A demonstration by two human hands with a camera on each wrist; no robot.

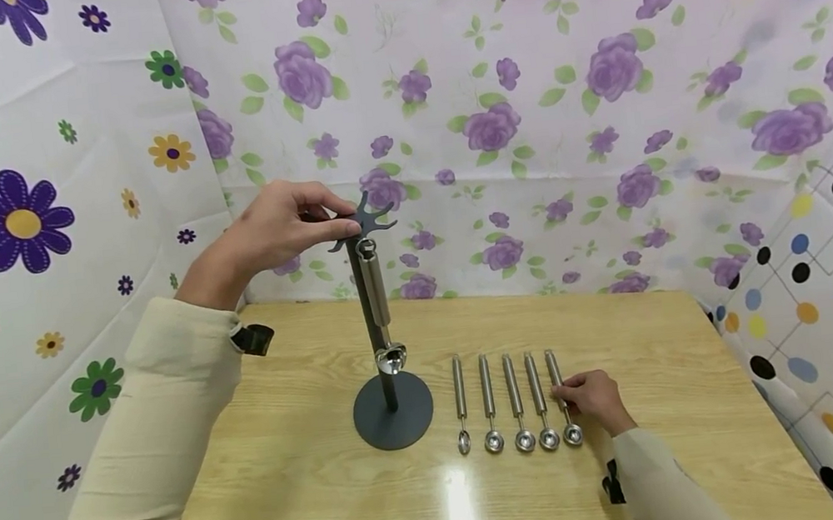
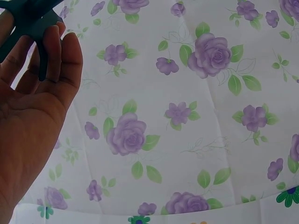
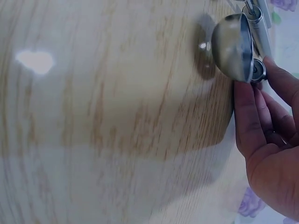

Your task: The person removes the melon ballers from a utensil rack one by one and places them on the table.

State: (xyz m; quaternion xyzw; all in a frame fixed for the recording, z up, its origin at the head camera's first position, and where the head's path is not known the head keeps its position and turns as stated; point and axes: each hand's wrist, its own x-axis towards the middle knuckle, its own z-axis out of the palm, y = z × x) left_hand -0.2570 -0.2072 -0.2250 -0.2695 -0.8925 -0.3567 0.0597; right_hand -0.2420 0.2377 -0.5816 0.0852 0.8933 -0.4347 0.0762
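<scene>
My left hand (image 1: 285, 222) grips the top of a dark metal utensil stand (image 1: 395, 429), thumb and fingers at its hooked crown; the left wrist view shows fingers curled around the dark prongs (image 2: 42, 56). From one hook hangs a steel scoop (image 1: 377, 293), bowl downward beside the post. On the table, my right hand (image 1: 597, 397) pinches the handle of the rightmost scoop (image 1: 572, 434) in a row. The right wrist view has that scoop's round bowl (image 3: 229, 49) close over the wood, just past my fingertips.
Several more steel utensils (image 1: 514, 397) lie side by side left of my right hand, bowls toward me. The leftmost one (image 1: 464, 439) has a narrower head. Flowered cloth (image 1: 487, 128) stands behind the wooden table (image 1: 294, 473), with patterned cloth at both sides.
</scene>
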